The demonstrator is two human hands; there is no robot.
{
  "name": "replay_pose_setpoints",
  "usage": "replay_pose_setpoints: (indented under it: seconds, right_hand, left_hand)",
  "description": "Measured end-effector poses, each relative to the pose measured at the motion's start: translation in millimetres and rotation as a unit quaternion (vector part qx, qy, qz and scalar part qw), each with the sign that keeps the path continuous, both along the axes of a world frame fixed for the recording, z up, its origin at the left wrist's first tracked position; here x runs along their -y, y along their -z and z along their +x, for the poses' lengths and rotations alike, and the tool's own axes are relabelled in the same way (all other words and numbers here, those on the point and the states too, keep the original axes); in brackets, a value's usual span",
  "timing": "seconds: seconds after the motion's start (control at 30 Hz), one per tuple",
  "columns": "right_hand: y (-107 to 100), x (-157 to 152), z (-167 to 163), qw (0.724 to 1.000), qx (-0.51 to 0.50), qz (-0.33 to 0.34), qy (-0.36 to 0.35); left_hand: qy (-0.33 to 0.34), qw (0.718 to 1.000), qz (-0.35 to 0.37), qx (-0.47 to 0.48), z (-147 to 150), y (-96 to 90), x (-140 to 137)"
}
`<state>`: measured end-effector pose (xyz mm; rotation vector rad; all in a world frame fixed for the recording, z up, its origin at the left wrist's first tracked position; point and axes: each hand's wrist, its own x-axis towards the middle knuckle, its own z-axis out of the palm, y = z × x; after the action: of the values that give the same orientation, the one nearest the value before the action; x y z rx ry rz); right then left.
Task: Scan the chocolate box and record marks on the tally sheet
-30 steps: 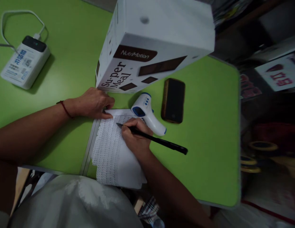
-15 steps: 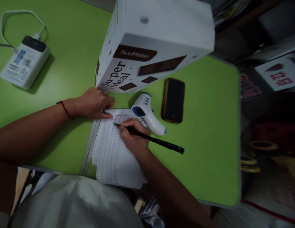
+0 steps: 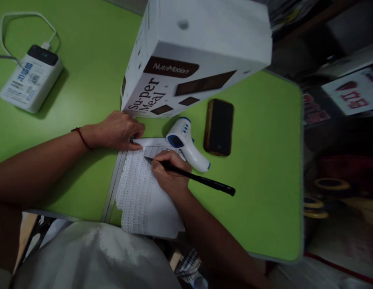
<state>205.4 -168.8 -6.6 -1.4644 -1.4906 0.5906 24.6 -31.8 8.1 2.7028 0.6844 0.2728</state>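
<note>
My right hand (image 3: 171, 172) is closed around a black pen (image 3: 207, 182). The pen's tip meets a sheet of paper (image 3: 162, 216) covered in rows of small handwriting, with a blank strip on its right side. At the upper left corner of the paper rests my left hand (image 3: 118, 130), thumb on the sheet and apart from the loosely bent forefinger. A white and blue infrared thermometer (image 3: 191, 146) lies over the paper's upper right part, close to my right knuckles. Just beyond my left hand stands a tall white box (image 3: 186, 76) with "Su-per Meal" printed on it.
A dark phone (image 3: 219, 127) in a brown case lies right of the thermometer. At the far left a white power bank (image 3: 33, 80) has a white cable (image 3: 28, 15) plugged in. The green table (image 3: 264, 168) ends at a grey right edge, with dark clutter beyond.
The pen's rear end has swung slightly to the right. My left hand and the paper stay where they were.
</note>
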Motion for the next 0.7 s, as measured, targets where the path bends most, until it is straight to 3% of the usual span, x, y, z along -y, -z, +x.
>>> replay_pose_setpoints:
  seconds: [0.7]
  right_hand:
    - [0.9,1.7,0.1,1.0,0.008,0.017,-0.001]
  left_hand:
    - [0.004,1.0,0.007,-0.002,-0.2,0.0,-0.1]
